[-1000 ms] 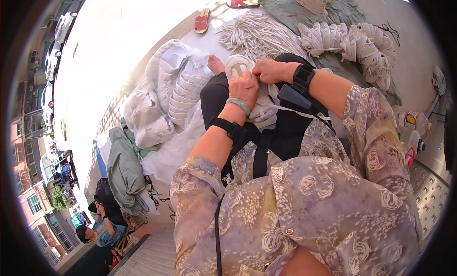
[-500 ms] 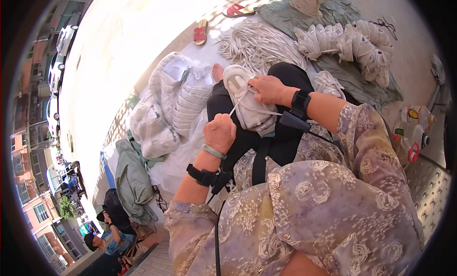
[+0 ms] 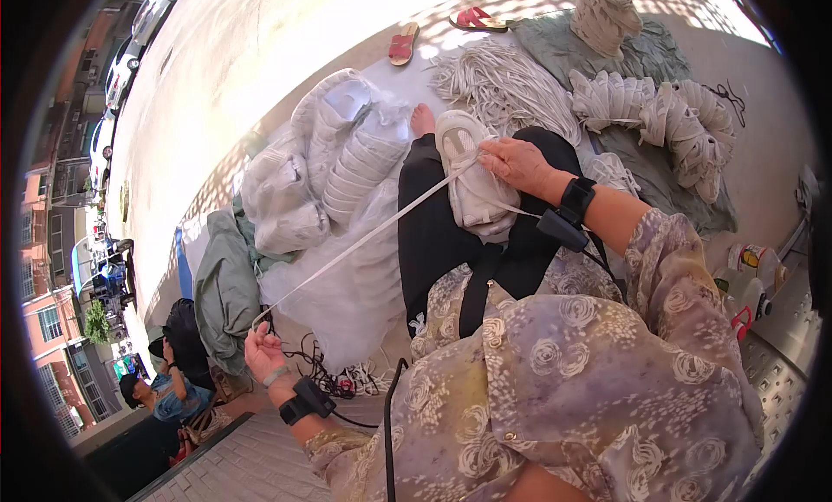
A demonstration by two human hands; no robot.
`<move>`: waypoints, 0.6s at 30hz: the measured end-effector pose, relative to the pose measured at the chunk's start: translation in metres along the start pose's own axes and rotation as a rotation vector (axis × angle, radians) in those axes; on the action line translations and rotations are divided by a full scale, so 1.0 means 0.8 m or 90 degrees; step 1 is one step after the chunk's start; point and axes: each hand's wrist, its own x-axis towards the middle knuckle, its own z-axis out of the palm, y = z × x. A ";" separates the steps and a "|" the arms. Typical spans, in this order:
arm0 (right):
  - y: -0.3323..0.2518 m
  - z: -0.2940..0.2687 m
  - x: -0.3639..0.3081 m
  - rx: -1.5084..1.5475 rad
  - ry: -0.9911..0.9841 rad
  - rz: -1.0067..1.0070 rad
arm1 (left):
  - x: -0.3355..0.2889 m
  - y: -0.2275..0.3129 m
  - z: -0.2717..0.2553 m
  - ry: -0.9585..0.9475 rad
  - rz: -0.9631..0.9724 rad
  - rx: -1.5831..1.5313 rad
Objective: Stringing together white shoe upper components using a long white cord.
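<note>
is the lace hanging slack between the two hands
No, the white lace runs taut from the left hand to the shoe.

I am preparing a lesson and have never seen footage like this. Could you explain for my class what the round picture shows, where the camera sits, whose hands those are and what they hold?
The camera is worn on a person's head and looks down, so its wide lens bends the edges into a circle. There is no machine, only two bare hands. The right hand steadies a white lace-up sneaker on the lap. The left hand, stretched far out, pulls a long flat white shoelace taut from the shoe. Around lie a heap of loose white laces, stacked white sneakers in clear plastic bags and two red sandals.
</note>
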 end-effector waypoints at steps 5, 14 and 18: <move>0.000 -0.004 0.020 -0.031 0.101 0.041 | -0.001 0.079 0.058 -0.183 0.051 -0.224; 0.002 -0.005 0.047 -0.236 0.002 -0.109 | -0.032 0.142 0.154 -0.510 0.213 -0.456; 0.000 -0.020 0.055 0.131 -0.091 0.039 | -0.045 0.143 0.178 -0.603 0.168 -0.424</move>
